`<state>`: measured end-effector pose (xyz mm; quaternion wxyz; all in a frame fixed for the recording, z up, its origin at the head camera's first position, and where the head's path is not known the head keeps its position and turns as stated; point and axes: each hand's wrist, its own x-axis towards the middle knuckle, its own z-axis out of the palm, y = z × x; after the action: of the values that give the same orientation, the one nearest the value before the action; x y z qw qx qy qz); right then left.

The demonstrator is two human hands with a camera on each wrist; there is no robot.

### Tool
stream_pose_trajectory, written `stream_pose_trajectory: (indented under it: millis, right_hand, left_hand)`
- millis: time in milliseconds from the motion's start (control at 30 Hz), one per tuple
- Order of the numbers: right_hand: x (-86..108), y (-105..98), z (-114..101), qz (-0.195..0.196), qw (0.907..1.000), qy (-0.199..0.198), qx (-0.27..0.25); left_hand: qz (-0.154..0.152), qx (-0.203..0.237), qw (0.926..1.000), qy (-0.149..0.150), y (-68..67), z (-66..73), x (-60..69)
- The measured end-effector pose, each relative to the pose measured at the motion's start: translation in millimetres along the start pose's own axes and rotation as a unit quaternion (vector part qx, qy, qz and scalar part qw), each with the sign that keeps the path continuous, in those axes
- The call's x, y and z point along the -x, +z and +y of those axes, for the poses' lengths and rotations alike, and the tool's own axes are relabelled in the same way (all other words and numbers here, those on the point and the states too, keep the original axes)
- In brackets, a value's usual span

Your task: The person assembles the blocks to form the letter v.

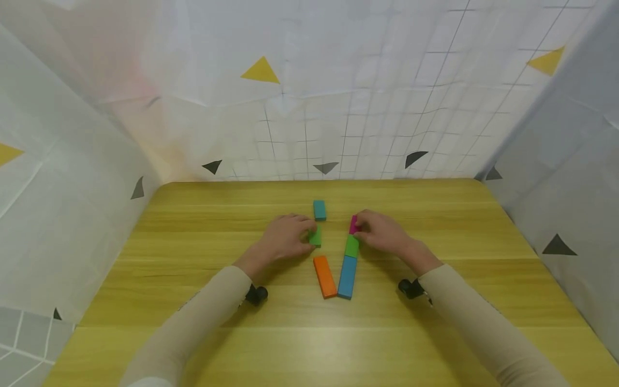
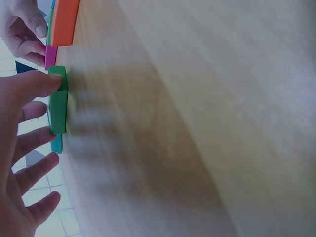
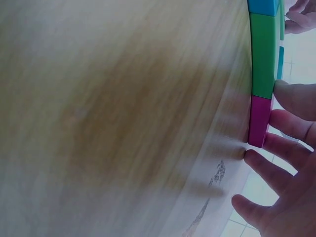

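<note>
My left hand (image 1: 288,236) pinches a green block (image 2: 58,106), its thumb at one end and a finger at the other, in the left wrist view. This block lies between a teal block (image 1: 319,210) at the far end and a tilted orange block (image 1: 325,277) nearer me, with gaps between them. My right hand (image 1: 384,232) holds a magenta block (image 3: 259,121) between thumb and fingers. The magenta block meets the end of a second green block (image 3: 263,54), which in turn touches a long blue block (image 1: 347,277). The near ends of the orange and blue blocks almost meet.
The blocks lie on a wood-grain table (image 1: 309,349). A white sheet (image 1: 329,123) with grid lines and triangles hangs beyond its back edge, and similar sheets stand at both sides. Small black devices (image 1: 411,288) sit under the wrists.
</note>
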<state>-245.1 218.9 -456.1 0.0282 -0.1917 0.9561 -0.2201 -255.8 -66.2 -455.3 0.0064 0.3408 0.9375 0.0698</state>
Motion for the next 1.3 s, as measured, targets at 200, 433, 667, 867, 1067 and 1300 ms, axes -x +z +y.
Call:
stream_pose_trajectory:
  millis: [200, 433, 667, 867, 1067, 1300]
  right_hand:
    - [0.7, -0.5, -1.2, -0.003, 1.0000, 0.002, -0.001]
    - [1.0, -0.9, -0.5, -0.003, 0.9999, -0.001, -0.013]
    - [1.0, -0.7, -0.5, -0.006, 0.9999, 0.003, -0.010]
    - [0.4, -0.3, -0.2, -0.005, 1.0000, -0.001, -0.005]
    - [0.0, -0.8, -0.6, -0.007, 1.0000, -0.002, -0.004]
    - [-0.1, -0.7, -1.0, -0.008, 1.0000, -0.001, -0.001]
  left_hand:
    - [0.007, 0.008, 0.9999, -0.001, -1.5, 0.7, 1.3]
    - [0.010, 0.021, 0.9997, -0.007, -7.8, 3.8, 4.4]
    - [0.016, 0.027, 0.9994, -0.013, -5.9, 5.1, 7.1]
    - [0.022, 0.030, 0.9993, -0.009, -4.0, 6.9, 9.2]
    - [0.025, 0.033, 0.9991, -0.005, -4.2, 8.8, 12.8]
    - [0.017, 0.038, 0.9991, -0.001, -3.1, 9.6, 17.5]
